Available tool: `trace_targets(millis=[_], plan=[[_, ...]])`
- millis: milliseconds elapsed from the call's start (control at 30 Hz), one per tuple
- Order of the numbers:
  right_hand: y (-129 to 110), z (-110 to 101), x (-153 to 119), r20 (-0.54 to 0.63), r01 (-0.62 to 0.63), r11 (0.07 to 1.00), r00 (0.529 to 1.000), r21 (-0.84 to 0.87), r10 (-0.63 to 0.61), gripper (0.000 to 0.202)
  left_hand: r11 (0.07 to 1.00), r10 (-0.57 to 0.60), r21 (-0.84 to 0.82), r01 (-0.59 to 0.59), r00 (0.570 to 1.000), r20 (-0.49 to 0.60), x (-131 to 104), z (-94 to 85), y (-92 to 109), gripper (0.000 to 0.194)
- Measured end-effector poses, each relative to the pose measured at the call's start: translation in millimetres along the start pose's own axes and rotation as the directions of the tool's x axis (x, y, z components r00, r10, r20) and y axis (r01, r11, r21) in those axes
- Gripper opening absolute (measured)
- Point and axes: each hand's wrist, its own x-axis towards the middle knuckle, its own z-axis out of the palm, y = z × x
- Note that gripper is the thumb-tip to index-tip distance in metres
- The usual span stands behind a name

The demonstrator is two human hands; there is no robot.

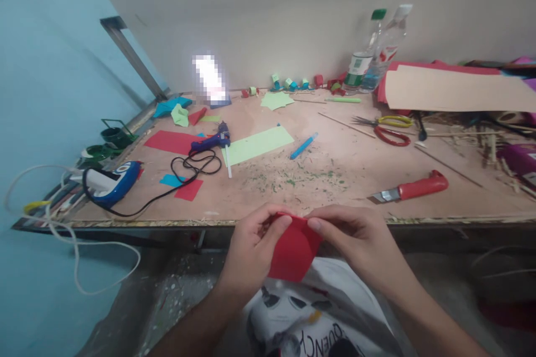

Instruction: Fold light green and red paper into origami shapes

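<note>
Red paper [295,254] hangs between left hand [256,245] and right hand [354,228], pinched along its top.

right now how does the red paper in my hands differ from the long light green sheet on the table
The red paper is pinched along its top edge by your left hand and right hand; the light green sheet lies on the table. The red paper is compact with angled lower corners, while the light green sheet is a long strip. Both look plain, without visible printing.
</note>
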Motion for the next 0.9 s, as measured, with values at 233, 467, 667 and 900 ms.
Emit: trace_targets(millis=[233, 467, 667, 900], plan=[[0.4, 2.7, -1.9, -0.085, 0.074, 0.996, 0.993, -0.042, -0.077, 0.014, 0.995, -0.040, -0.096, 0.042, 0.999, 0.018, 1.5, 2.7, 1.7, 0.016], [-0.3, 3.9, -2.3, -0.090, 0.126, 0.987, 0.987, -0.096, -0.135, 0.014, 0.993, -0.053, -0.109, 0.054, 0.999, 0.007, 2.7, 5.5, -2.2, 0.021], [-0.1, 3.5, -3.5, -0.066, 0.077, 0.993, 0.994, -0.089, -0.083, 0.012, 0.998, -0.040, -0.046, 0.040, 0.999, -0.006, -0.4, 3.4, -2.4, 0.024], [-4.4, 0.5, -1.6, 0.007, 0.040, 0.995, 0.999, -0.089, -0.040, 0.019, 0.999, -0.018, 0.032, 0.018, 1.000, -0.012, -0.8, 1.2, -1.9, 0.024]])
